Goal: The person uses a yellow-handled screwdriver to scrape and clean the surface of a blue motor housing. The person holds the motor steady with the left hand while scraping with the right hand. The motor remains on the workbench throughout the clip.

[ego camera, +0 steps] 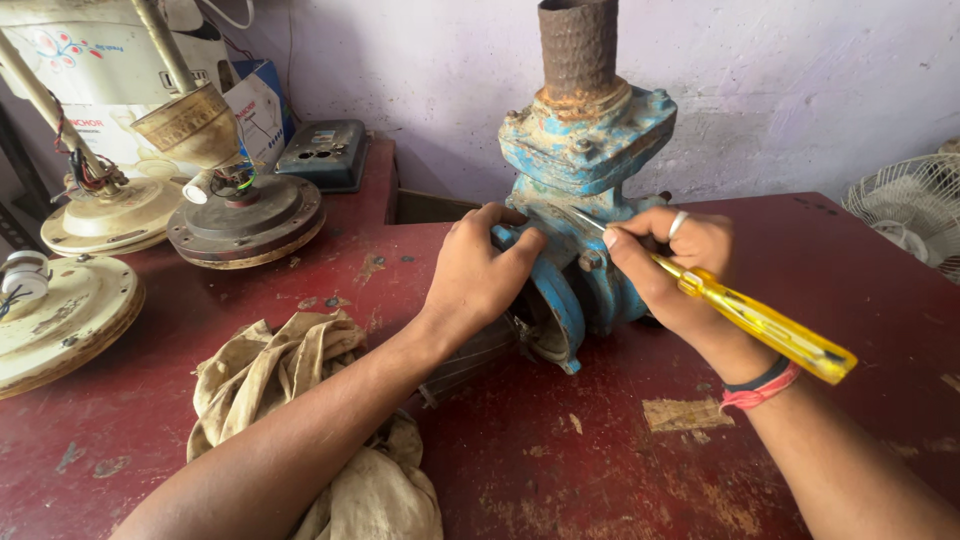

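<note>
A worn blue water pump body (585, 150) with a rusty pipe stub (578, 50) on top stands on a dark red table (600, 450). My left hand (480, 275) grips the pump's round blue flange on its left side. My right hand (670, 265), with a ring on one finger and a red band at the wrist, holds a screwdriver with a clear yellow handle (765, 325). The metal tip of the tool rests against the pump housing just above the flange.
A dirty beige rag (300, 400) lies under my left forearm. Cream ceiling-fan motor housings (60, 310) and a dark motor base (245, 220) sit at the left. A grey switch box (325, 152) is behind. A white fan guard (915, 205) shows at the right edge.
</note>
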